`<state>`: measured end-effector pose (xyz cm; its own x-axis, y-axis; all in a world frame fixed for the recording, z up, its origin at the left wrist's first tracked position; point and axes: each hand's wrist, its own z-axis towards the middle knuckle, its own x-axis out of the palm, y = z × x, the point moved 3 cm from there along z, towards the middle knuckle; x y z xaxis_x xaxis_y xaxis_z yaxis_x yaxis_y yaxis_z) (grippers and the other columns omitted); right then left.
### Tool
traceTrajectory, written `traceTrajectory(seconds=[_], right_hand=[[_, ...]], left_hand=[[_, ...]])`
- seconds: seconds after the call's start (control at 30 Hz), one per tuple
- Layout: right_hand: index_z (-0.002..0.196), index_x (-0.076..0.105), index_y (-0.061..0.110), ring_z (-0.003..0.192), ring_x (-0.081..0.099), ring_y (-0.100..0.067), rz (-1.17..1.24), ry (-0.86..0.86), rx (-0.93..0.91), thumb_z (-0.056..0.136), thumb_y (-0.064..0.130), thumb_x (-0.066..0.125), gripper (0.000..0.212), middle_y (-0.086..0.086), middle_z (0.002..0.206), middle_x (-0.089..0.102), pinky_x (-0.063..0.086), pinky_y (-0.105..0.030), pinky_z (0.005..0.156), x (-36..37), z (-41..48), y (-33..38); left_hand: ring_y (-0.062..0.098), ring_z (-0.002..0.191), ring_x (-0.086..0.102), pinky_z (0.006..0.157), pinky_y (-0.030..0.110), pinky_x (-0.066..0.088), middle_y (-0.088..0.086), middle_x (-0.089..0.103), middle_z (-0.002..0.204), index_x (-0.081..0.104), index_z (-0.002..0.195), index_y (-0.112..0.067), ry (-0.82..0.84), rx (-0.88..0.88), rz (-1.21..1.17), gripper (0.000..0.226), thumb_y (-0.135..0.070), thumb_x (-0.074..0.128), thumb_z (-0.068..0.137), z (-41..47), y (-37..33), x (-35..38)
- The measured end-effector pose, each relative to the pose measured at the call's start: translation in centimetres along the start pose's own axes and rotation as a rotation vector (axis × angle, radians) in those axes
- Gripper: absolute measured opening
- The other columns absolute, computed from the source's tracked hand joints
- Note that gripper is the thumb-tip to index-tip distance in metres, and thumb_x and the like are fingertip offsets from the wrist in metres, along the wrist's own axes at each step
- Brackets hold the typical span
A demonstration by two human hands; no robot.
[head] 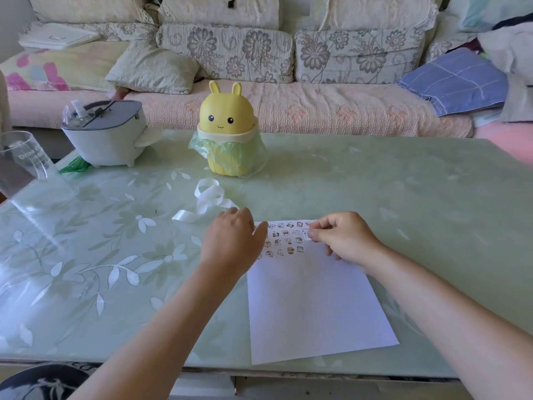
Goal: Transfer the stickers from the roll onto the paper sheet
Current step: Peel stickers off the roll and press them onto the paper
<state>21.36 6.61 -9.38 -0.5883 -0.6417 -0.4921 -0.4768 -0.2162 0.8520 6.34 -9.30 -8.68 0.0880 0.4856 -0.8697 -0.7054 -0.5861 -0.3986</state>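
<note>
Head view: a small cartoon sticker (308,234) sits pinched in our right hand (343,238) at the far edge of the white paper sheet (311,307) — pressed askew, it could overlap the stuck rows (284,241). Our left hand (233,241) rests curled by the white backing ribbon (206,197) — grip unclear.

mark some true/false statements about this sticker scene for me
1. The stickers sit at the far end of the paper sheet. True.
2. The right hand lies flat and open. False: it pinches a sticker near the sheet's far right corner.
3. The yellow bunny bin holds a green bag. True.
4. The white backing strip lies on the sheet. False: it lies on the table, beyond the left hand.
</note>
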Motion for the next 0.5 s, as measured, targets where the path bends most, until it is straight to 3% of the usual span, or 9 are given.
traceTrajectory(seconds=[0.13,0.2,0.33,0.5], right_hand=[[0.079,0.075,0.016,0.051,0.051,-0.016,-0.02,0.003,0.041,0.081,0.013,0.075,0.003,0.003,0.075,0.07,0.04,-0.02,0.044,-0.9,0.0,-1.2],[0.08,0.076,0.015,0.053,0.051,-0.015,-0.02,0.024,0.046,0.081,0.014,0.075,0.001,0.005,0.076,0.071,0.041,-0.02,0.047,-1.2,0.0,-1.5],[0.075,0.077,0.017,0.059,0.056,-0.011,-0.063,0.057,0.026,0.08,0.018,0.076,0.005,0.005,0.072,0.07,0.047,-0.024,0.057,-1.0,0.1,-1.7],[0.064,0.075,0.021,0.058,0.058,-0.006,-0.124,0.051,-0.003,0.078,0.02,0.076,0.014,0.01,0.063,0.071,0.047,-0.023,0.061,-0.5,0.4,-1.7]], left_hand=[[0.021,0.087,0.053,0.072,0.03,0.043,-0.001,0.056,0.089,0.063,0.086,-0.017,-0.023,0.358,-0.167,0.003,-0.02,0.063,0.085,-0.5,-2.5,0.9],[0.019,0.096,0.053,0.08,0.028,0.043,-0.002,0.058,0.101,0.068,0.099,-0.019,0.115,0.444,-0.213,0.015,-0.015,0.062,0.086,-1.1,-3.5,2.0],[0.011,0.123,0.045,0.1,0.031,0.042,-0.009,0.055,0.131,0.066,0.119,-0.032,0.374,0.457,-0.167,0.032,-0.024,0.059,0.089,-2.2,-3.2,4.5],[0.009,0.131,0.041,0.104,0.029,0.039,-0.012,0.05,0.14,0.065,0.121,-0.04,0.405,0.439,-0.158,0.034,-0.027,0.059,0.09,-2.5,-2.8,4.7]])
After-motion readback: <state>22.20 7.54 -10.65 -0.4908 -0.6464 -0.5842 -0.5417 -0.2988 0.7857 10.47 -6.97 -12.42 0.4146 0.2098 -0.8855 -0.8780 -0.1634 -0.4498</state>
